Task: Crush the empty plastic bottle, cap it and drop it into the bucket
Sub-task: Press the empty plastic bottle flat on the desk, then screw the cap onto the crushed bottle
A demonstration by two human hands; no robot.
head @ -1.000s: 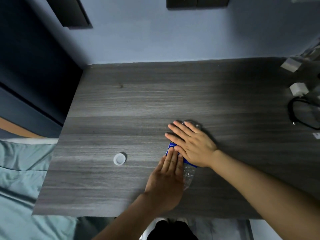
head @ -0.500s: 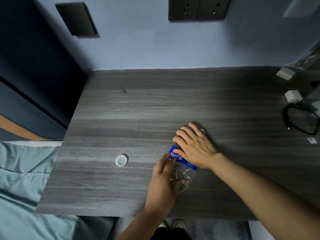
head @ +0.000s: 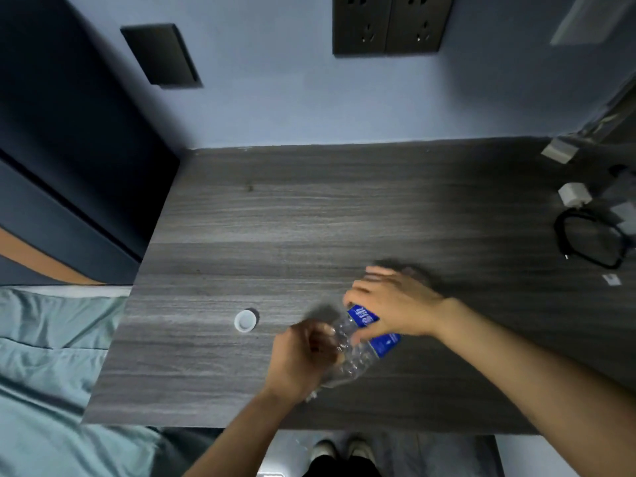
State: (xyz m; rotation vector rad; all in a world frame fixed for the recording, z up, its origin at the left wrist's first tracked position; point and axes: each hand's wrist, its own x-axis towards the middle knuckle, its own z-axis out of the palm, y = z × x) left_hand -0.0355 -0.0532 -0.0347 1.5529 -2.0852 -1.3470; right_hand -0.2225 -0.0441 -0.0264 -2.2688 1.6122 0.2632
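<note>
The crumpled plastic bottle [head: 358, 352] is gripped at the bench's [head: 309, 218] near edge by left hand [head: 303, 359] and right hand [head: 395, 308] fingers; the cap [head: 245, 320] lies at nine o'clock, uncapped.

Both forearms are bare, with no sleeve showing up to the picture's edge. The left hand [head: 303, 352] and right hand [head: 395, 304] wear no rings, watch or gloves. Below, dark trousers [head: 340, 468] and pale shoes [head: 339, 449] show.
</note>
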